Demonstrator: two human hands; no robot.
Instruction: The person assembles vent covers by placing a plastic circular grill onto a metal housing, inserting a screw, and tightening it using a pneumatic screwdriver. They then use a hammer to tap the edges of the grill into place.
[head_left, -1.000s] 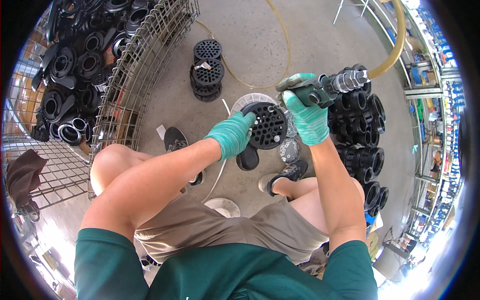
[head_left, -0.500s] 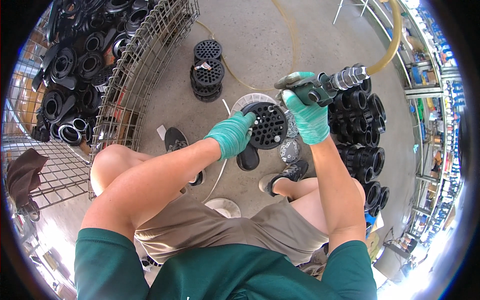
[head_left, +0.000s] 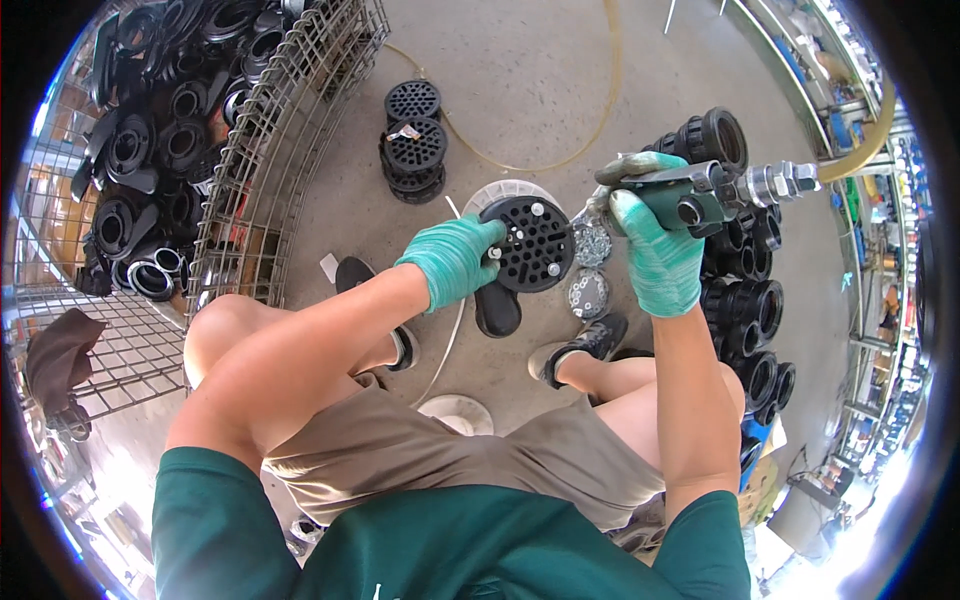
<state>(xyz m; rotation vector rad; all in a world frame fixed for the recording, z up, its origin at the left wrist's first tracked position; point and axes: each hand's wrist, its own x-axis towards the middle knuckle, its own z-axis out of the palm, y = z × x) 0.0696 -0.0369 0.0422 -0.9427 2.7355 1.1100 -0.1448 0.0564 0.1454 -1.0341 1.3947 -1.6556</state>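
Above the concrete floor (head_left: 540, 90), the left hand (head_left: 452, 258) grips the perforated black disc (head_left: 535, 243); the right hand (head_left: 655, 255), fingers closed, holds the pneumatic driver (head_left: 700, 195) beside it. Fastening step; next, probably, tip-to-screw alignment.

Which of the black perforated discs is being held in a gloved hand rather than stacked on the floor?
The disc gripped at its left edge by the left hand; the other discs sit stacked on the floor beside the wire cage.
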